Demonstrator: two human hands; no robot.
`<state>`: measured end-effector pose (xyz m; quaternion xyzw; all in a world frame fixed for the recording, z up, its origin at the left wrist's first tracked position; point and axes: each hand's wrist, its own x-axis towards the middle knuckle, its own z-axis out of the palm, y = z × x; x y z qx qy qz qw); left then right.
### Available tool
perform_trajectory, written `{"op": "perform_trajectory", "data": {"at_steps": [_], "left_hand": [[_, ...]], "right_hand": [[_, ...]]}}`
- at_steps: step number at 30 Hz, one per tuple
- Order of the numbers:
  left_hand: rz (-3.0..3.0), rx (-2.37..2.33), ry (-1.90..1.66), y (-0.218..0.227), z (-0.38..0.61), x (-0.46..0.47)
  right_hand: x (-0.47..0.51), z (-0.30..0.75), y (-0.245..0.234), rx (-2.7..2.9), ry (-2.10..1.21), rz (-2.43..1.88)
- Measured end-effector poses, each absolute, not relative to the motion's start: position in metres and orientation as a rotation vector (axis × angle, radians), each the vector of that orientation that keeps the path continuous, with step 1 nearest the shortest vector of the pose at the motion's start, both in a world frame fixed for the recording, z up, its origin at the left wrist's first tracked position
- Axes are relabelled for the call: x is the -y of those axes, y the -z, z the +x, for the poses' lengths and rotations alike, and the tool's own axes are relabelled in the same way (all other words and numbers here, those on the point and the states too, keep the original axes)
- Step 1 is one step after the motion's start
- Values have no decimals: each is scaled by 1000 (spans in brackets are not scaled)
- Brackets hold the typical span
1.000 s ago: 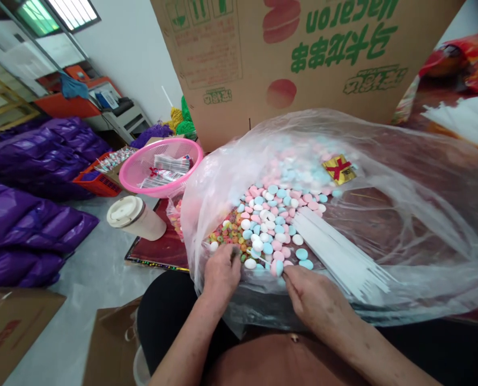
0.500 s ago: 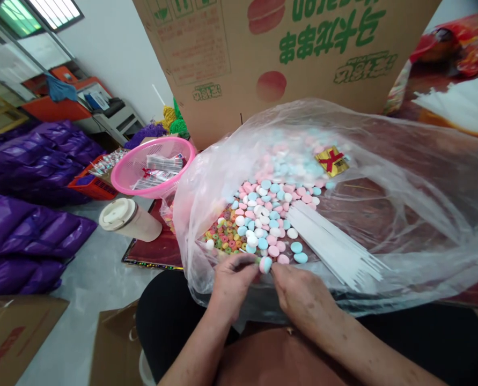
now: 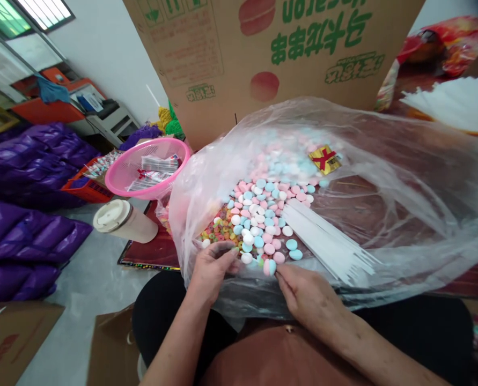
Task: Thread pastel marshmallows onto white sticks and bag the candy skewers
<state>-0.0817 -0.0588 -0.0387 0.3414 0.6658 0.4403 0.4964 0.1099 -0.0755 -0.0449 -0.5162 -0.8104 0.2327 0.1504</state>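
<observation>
Candy (image 3: 269,267), pink and blue, sits at the bag's (image 3: 196,182) near edge, gripped by our right hand's (image 3: 313,294) fingertips. Our left hand (image 3: 206,273) curls beside the rings (image 3: 222,231); we cannot tell whether it holds anything. Right of the pile, sticks (image 3: 327,241) fan out, and beyond them we see bare table (image 3: 357,201). Far off, a box (image 3: 230,59) walls our space.

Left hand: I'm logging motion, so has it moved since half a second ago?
Yes: judged against the nearer bundle of white sticks, the left hand has moved leftward, away from it.
</observation>
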Motion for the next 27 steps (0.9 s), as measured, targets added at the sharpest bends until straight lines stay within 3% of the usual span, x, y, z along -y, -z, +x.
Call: {"op": "perform_trajectory", "data": {"at_steps": [9,18,22,27], "left_hand": [[515,-1321,-1230,29,-76,61],[652,-1547,-1337,43,-49,75],[509,-1447,-1289,39,-39,82],[1194,-1839,-1129,30,-65,63]], "right_hand": [[78,112,39,2349,-645,-1475],[85,101,33,2410,-531,-1632],[80,104,49,2260,-534,-1478],[51,107,57,1992,-649,-1470]]}}
